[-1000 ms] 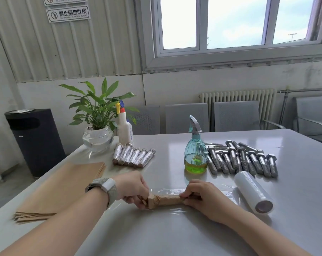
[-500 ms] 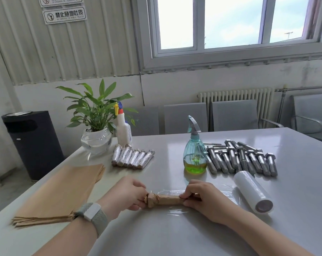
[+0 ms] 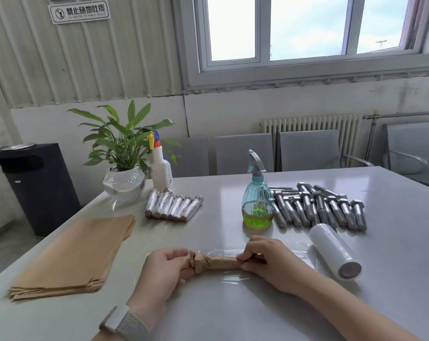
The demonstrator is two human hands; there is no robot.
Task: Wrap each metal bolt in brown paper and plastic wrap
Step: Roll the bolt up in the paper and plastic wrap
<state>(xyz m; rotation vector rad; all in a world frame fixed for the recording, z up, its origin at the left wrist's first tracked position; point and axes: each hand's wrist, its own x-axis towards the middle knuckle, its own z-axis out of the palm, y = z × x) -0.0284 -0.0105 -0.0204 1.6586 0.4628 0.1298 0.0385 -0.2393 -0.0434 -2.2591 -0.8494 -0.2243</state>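
Head view is showing both hands holding the paper-wrapped bolt (image 3: 217, 262) on plastic wrap (image 3: 277, 254) at the bench (image 3: 233, 311) front: left hand (image 3: 165, 270) gripping its twisted end, right hand (image 3: 265, 260) pinching the other. Probably heavy, rigid; film clingy, so ends suit holding.

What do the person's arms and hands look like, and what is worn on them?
Both forearms are bare, with no sleeves in view. The left wrist carries a watch with a pale case and a grey woven band. The left hand and the right hand wear no gloves, and no rings show. The right wrist is bare.
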